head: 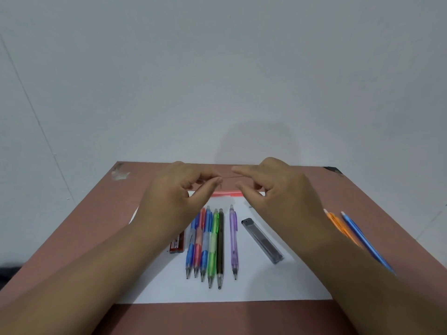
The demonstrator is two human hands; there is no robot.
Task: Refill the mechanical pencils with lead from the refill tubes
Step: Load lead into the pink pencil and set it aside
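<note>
A thin dark pencil lead (231, 177) stretches level between my two hands above the table's far part. My left hand (179, 194) pinches its left end between thumb and forefinger. My right hand (273, 189) has its forefinger and thumb around the right end; the contact itself is hidden. Below them, several mechanical pencils (210, 245) lie side by side on a white sheet (266, 284), tips toward me: blue, red, blue, green, dark, and a purple one (233, 243) apart. A grey clear refill tube (262, 240) lies right of them. A red refill tube (177, 243) shows beside my left wrist.
An orange pencil (338, 224) and a blue pencil (362, 238) lie on the brown table (338, 187) at the right, partly under my right forearm. A red-edged clear bag (227, 194) lies behind the sheet. A white wall rises behind the table.
</note>
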